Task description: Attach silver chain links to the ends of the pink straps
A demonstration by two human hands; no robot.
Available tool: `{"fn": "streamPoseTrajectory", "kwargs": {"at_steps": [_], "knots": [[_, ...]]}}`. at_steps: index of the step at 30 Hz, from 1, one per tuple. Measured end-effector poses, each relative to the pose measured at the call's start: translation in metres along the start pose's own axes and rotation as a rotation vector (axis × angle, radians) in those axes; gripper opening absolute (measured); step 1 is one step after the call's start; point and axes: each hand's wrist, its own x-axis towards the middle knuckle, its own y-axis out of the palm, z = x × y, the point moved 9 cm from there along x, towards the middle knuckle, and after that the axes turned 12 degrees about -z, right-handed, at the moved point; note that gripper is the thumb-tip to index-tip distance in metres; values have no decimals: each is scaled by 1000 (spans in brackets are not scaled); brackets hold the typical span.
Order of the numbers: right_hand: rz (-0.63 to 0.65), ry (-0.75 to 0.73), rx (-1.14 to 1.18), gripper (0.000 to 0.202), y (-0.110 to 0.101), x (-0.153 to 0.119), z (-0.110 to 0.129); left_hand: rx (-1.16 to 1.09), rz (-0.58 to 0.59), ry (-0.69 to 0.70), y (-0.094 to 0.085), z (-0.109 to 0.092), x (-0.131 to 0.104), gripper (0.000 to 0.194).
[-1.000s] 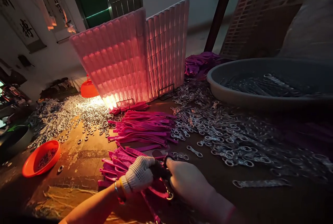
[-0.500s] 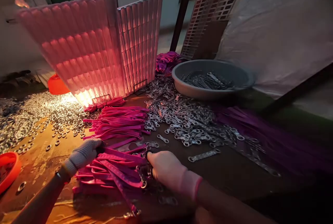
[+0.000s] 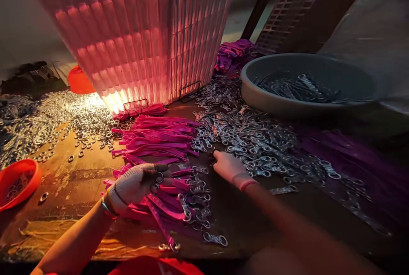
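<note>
My left hand, in a whitish glove with dark fingertips, is turned partly palm up over the lower bundle of pink straps. Its fingers curl around small metal rings. My right hand, gloved too, has its fingers drawn together at the left edge of the pile of metal links; whatever is between its fingertips is too dark to make out. Links hang at the right ends of the lower straps. Above them lies another pink strap bundle.
Ribbed translucent panels stand behind the straps, lit from behind. A grey basin with metal pieces stands back right. Rings are heaped at left near an orange bowl. Purple straps lie at right; a red container shows below.
My right hand has left the strap ends and moved up and right to the link pile. My left hand has turned palm up, showing rings. The view has shifted closer.
</note>
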Motion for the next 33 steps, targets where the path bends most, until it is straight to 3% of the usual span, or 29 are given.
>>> {"fn": "streamPoseTrajectory", "kwargs": {"at_steps": [5, 10, 13, 16, 20, 24, 29, 31, 33], "knots": [[-90, -62, 95, 30, -25, -18, 22, 271, -189, 238, -9, -4, -4, 40], [-181, -354, 583, 36, -58, -75, 96, 370, -279, 303, 0, 3, -8, 29], [-166, -401, 796, 32, -62, -104, 124, 347, -331, 441, 1, 5, -7, 22], [-164, -368, 856, 32, -56, -115, 128, 325, -333, 492, 0, 13, -6, 17], [-152, -372, 868, 27, -48, -117, 119, 448, -177, 446, 6, 24, -9, 15], [-132, -433, 850, 16, -44, -125, 123, 486, -231, 496, -1, 23, -16, 16], [-338, -460, 489, 14, -50, -133, 131, 243, -192, 272, 7, 40, -4, 33], [-243, -352, 529, 19, -40, -125, 127, 191, -188, 219, 9, 38, 7, 35], [-66, -188, 694, 19, -24, -114, 116, 296, -204, 260, 9, 25, 22, 28]]}}
